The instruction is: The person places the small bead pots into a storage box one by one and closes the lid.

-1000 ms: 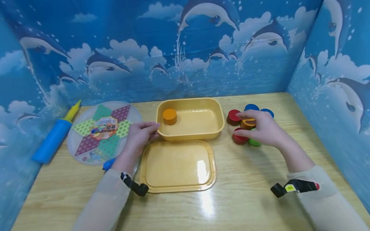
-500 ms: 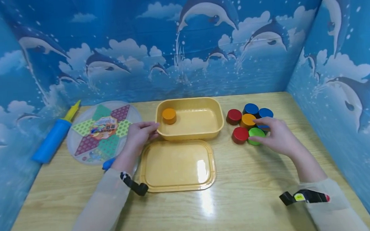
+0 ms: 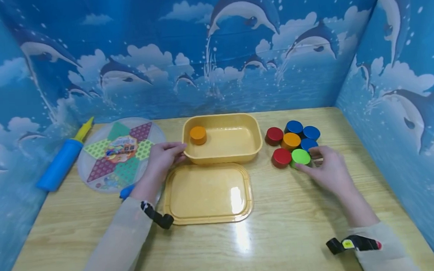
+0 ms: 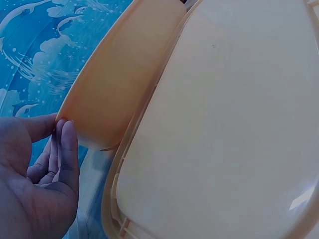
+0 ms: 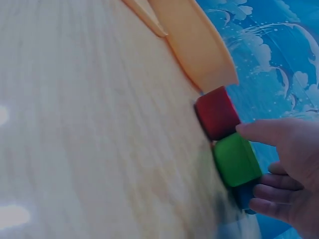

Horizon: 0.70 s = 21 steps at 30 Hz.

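Observation:
My left hand (image 3: 164, 159) pinches the left end of the yellow plastic tub (image 3: 233, 158) by its rim, thumb and fingertips meeting there in the left wrist view. Inside that tub stands an orange disc block (image 3: 198, 135). On the right, my right hand (image 3: 330, 170) is at the green disc block (image 3: 301, 157), thumb by its near side and fingers past its right side. The right wrist view has the fingers spread about the green block, next to a red disc block (image 5: 218, 113). A firm hold is not visible.
Red (image 3: 274, 135), orange (image 3: 291, 141) and blue disc blocks (image 3: 293, 127) cluster behind the green one. A yellow lid (image 3: 207, 195) lies before the tub. Left are a round star-patterned game board (image 3: 104, 177), a blue pump (image 3: 61, 164) and another blue object (image 3: 126, 192).
My right hand has moved from above the red and orange blocks, right and toward me, to the green block, uncovering the others. The left hand has stayed at the tub.

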Motion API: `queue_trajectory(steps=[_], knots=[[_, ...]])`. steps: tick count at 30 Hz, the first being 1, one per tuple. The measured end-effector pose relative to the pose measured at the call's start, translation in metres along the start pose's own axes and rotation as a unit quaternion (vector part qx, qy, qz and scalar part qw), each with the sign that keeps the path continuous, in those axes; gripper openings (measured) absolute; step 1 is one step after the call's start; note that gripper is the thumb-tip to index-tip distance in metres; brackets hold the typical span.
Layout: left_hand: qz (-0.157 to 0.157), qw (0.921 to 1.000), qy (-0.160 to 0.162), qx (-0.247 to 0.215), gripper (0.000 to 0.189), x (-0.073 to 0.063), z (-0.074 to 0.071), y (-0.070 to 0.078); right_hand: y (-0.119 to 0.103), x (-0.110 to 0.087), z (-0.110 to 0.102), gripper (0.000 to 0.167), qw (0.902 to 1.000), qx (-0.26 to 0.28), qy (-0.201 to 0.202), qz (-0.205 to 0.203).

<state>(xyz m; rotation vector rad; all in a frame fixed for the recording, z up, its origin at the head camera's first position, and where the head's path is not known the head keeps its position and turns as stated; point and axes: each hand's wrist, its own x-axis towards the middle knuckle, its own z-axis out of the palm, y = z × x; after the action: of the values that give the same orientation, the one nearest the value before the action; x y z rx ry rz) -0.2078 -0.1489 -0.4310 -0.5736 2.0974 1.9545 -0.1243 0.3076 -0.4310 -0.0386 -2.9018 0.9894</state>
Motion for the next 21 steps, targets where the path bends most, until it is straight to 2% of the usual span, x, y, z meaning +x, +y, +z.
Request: queue_trajectory(steps=[5, 12, 15, 21], knots=[[-0.006, 1.0000, 0.003, -0.002, 0.036, 0.001, 0.000, 0.000, -0.002, -0.003, 0.013, 0.080, 0.9990, -0.017, 0.039, 0.016], [-0.005, 0.9999, -0.001, -0.010, 0.037, 0.003, -0.001, -0.001, 0.001, -0.002, 0.024, 0.067, 0.9953, -0.023, 0.094, -0.006], [-0.005, 0.9999, -0.001, -0.010, 0.036, 0.003, -0.001, -0.001, 0.002, -0.003, 0.024, 0.064, 0.9950, -0.013, 0.098, -0.014], [0.003, 0.9999, -0.007, -0.008, 0.038, 0.004, -0.002, -0.002, 0.003, -0.007, 0.019, 0.064, 0.9968, 0.003, 0.080, -0.010]])
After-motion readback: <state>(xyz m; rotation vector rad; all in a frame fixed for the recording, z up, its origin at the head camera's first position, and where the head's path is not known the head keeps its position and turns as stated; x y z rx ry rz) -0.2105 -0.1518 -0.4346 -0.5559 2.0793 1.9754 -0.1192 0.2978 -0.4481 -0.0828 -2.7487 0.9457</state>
